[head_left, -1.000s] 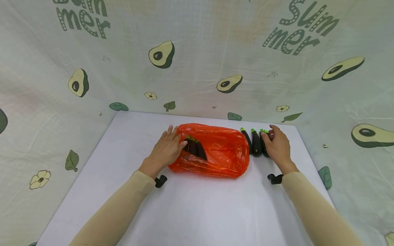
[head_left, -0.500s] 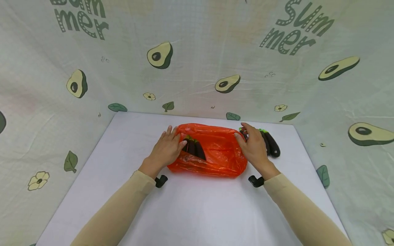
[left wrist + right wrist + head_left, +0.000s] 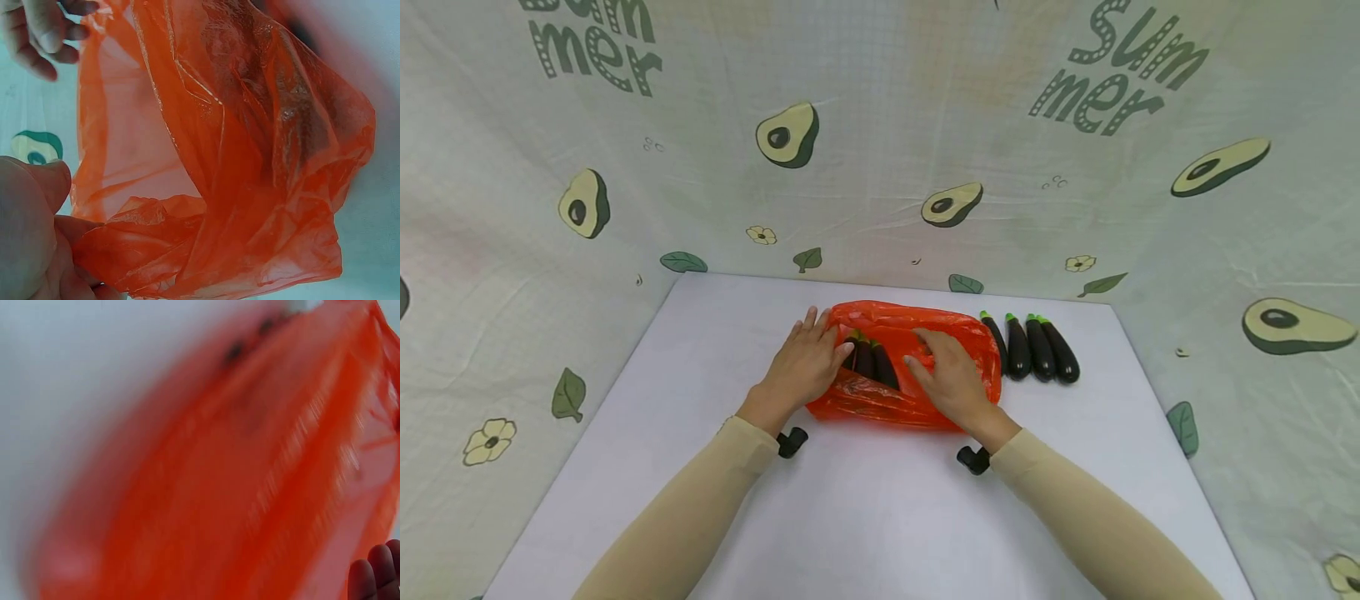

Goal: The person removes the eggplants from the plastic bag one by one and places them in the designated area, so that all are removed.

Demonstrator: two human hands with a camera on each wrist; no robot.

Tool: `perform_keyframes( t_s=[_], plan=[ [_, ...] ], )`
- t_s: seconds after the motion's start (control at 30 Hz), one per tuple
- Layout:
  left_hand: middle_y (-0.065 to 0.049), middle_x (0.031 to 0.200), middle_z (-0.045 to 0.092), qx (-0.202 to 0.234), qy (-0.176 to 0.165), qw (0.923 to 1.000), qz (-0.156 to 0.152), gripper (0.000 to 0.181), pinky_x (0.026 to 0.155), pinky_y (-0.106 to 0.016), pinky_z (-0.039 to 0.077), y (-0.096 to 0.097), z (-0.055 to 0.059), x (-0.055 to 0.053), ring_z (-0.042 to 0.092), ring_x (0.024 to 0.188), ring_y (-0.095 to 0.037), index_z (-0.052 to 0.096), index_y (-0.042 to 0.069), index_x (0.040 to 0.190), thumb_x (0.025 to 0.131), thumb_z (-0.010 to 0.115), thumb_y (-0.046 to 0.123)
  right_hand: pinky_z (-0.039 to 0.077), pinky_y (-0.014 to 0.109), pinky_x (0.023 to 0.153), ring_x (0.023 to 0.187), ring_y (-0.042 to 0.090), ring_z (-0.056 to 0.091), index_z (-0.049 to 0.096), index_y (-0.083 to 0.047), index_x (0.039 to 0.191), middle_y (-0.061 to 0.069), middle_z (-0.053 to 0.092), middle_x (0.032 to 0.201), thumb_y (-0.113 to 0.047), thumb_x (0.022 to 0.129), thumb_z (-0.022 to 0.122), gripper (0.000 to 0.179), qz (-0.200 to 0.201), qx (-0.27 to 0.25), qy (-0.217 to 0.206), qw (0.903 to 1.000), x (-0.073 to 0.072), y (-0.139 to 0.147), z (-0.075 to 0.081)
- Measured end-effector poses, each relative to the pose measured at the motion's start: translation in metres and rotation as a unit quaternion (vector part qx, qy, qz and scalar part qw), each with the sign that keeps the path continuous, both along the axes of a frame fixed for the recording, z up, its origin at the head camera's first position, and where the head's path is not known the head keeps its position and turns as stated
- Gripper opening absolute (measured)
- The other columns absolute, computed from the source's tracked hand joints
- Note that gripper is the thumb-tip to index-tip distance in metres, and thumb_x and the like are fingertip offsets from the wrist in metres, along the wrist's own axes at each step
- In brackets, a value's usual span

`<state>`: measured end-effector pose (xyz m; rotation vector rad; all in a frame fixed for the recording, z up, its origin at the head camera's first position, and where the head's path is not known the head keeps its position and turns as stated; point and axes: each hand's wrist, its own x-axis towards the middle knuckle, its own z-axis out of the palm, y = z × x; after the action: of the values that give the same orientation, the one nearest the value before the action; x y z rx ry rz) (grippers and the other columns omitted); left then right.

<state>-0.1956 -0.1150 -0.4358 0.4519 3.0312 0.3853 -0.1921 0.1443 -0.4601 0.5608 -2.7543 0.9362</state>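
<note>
An orange-red plastic bag (image 3: 925, 412) lies with its mouth spread wide; three dark eggplants (image 3: 883, 367) with green stems show at its left inside. My left hand (image 3: 805, 362) rests at the bag's left edge, fingers extended along the outside and thumb over the opening; in the left wrist view the thumb stands apart from the fingers and crumpled plastic lies against them. My right hand (image 3: 953, 383) is over the bag's right part, thumb and fingers spread toward the eggplants inside. Its fingertips (image 3: 53, 37) look loosely bent and bare in the left wrist view. The right wrist view is blurred.
Several more eggplants (image 3: 1041, 350) lie side by side on the white table (image 3: 880, 517), just right of the bag. Behind the table hangs a pale cloth (image 3: 865, 200) printed with avocados and leaves. A black wrist device (image 3: 973, 460) shows beneath the right wrist.
My right hand has moved left from the eggplants beside the bag to over the bag, uncovering those eggplants. My left hand has stayed at the bag's left edge.
</note>
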Motion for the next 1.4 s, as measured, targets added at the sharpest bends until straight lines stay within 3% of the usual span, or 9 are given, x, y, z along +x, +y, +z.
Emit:
perform_keyframes(
  t_s=[0.13, 0.37, 0.53, 0.67, 0.83, 1.13, 1.4],
  plan=[
    [-0.022, 0.173, 0.022, 0.001, 0.001, 1.0000, 0.000, 0.066, 0.131, -0.059, 0.015, -0.001, -0.001, -0.001, 0.010, 0.163, -0.043, 0.040, -0.004, 0.160, 0.114, 0.040, 0.043, 0.060, 0.049, 0.098, 0.115, 0.031, 0.066, 0.056, -0.004, 0.146, 0.016, 0.066, 0.136, -0.027, 0.102, 0.072, 0.052, 0.005, 0.007, -0.033, 0.9994, -0.003, -0.015, -0.010],
    [-0.022, 0.173, 0.023, 0.001, -0.001, 1.0000, 0.000, 0.066, 0.131, -0.058, 0.016, 0.001, 0.002, -0.003, 0.010, 0.163, -0.042, 0.040, -0.003, 0.160, 0.114, 0.039, 0.045, 0.053, 0.054, 0.110, 0.130, 0.035, 0.062, 0.053, -0.007, 0.150, 0.015, 0.063, 0.143, -0.030, 0.102, 0.073, 0.058, -0.006, 0.008, -0.100, 0.9949, -0.014, -0.029, -0.025],
    [-0.023, 0.173, 0.023, 0.004, -0.005, 1.0000, -0.001, 0.065, 0.131, -0.059, 0.016, 0.002, 0.002, -0.003, 0.010, 0.163, -0.043, 0.040, -0.004, 0.160, 0.114, 0.040, 0.043, 0.051, 0.056, 0.112, 0.134, 0.037, 0.059, 0.048, -0.008, 0.154, 0.017, 0.061, 0.148, -0.034, 0.101, 0.074, 0.065, -0.013, 0.018, -0.132, 0.9910, -0.020, -0.035, -0.034],
    [-0.023, 0.173, 0.023, 0.004, -0.006, 1.0000, 0.000, 0.065, 0.131, -0.059, 0.016, 0.001, 0.001, -0.003, 0.011, 0.163, -0.044, 0.039, -0.003, 0.160, 0.114, 0.041, 0.043, 0.053, 0.056, 0.109, 0.128, 0.037, 0.062, 0.045, -0.008, 0.156, 0.018, 0.063, 0.143, -0.035, 0.100, 0.075, 0.069, -0.018, 0.029, -0.155, 0.9873, -0.023, -0.039, -0.039],
    [-0.023, 0.173, 0.024, 0.003, -0.004, 1.0000, 0.002, 0.065, 0.131, -0.059, 0.016, 0.000, -0.001, -0.004, 0.011, 0.163, -0.044, 0.039, -0.003, 0.160, 0.114, 0.040, 0.043, 0.058, 0.053, 0.102, 0.112, 0.033, 0.067, 0.044, -0.008, 0.156, 0.018, 0.068, 0.130, -0.033, 0.098, 0.077, 0.071, -0.024, 0.024, -0.180, 0.9831, -0.024, -0.041, -0.042],
    [-0.022, 0.173, 0.023, 0.007, -0.015, 0.9998, 0.008, 0.066, 0.131, -0.058, 0.015, -0.002, 0.000, -0.004, 0.009, 0.163, -0.042, 0.039, -0.003, 0.160, 0.114, 0.040, 0.044, 0.057, 0.053, 0.105, 0.115, 0.032, 0.067, 0.043, -0.009, 0.156, 0.017, 0.067, 0.138, -0.019, 0.096, 0.077, 0.070, -0.035, 0.012, -0.199, 0.9794, -0.024, -0.027, -0.036],
    [-0.021, 0.174, 0.021, 0.000, -0.021, 0.9998, 0.006, 0.067, 0.131, -0.058, 0.015, 0.000, -0.003, -0.005, 0.008, 0.164, -0.042, 0.037, -0.002, 0.162, 0.114, 0.037, 0.045, 0.057, 0.050, 0.104, 0.109, 0.030, 0.065, 0.048, -0.005, 0.153, 0.016, 0.068, 0.133, -0.027, 0.097, 0.078, 0.067, -0.039, 0.070, -0.216, 0.9731, -0.024, -0.019, -0.035]
  ],
)
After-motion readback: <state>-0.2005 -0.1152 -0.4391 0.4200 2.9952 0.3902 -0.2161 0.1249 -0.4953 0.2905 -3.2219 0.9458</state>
